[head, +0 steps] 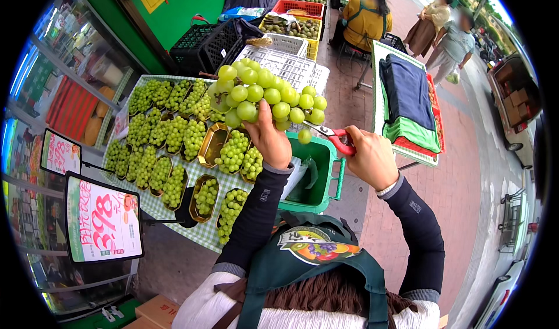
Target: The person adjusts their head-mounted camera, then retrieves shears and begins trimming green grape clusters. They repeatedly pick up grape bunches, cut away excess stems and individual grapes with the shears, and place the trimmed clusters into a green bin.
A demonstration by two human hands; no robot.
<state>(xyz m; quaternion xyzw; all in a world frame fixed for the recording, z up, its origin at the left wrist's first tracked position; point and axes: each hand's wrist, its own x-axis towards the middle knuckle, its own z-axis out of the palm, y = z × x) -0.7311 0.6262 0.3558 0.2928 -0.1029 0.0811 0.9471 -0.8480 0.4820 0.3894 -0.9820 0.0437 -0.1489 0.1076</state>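
Note:
A large bunch of green grapes (262, 89) is held up in my left hand (271, 141), its woody stem pointing left. My right hand (371, 156) grips red-handled pruning snips (340, 140), whose metal blades reach the lower right side of the bunch. One grape (304, 136) sits just below the blades; whether it is still attached I cannot tell. Beneath is an open green plastic bin (325, 176) with a clear plastic bag inside. On the left, rows of grape bunches (172, 134) lie in gold trays on a checked tablecloth (203, 238). One gold tray (214, 145) holds no grapes.
Two price signs (105, 220) on stands rise at the table's left side. White crates (284, 64) and black crates (205, 45) stand beyond the grapes. At right is a cloth-covered side table (408, 93). A seated person (364, 21) and two standing people are farther off.

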